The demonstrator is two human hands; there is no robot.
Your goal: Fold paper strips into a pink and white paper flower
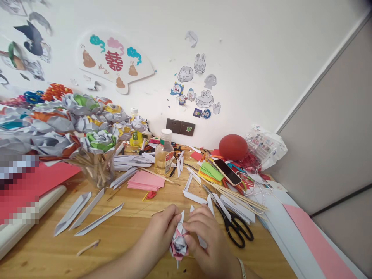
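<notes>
Between my two hands is a folded paper flower [179, 244] in white and pink, near the front of the wooden table. My left hand [162, 228] grips it from the left, thumb and fingers closed at its upper side. From the right, my right hand [203, 236] pinches its edge with thumb and fingers, a bracelet at the wrist. A white folded strip sticks up at the flower's top. Just right of my right hand lie black-handled scissors [240, 228], partly under white folded paper strips [222, 207].
Several paper flowers [100, 141] on sticks stand in a clear container at left. Glue bottle [164, 155], pink paper stack [146, 181], phone [227, 171], wooden sticks [235, 192] and red balloon [233, 147] lie farther back. Loose folded strips [100, 220] are at left; large paper sheets [314, 236] at right.
</notes>
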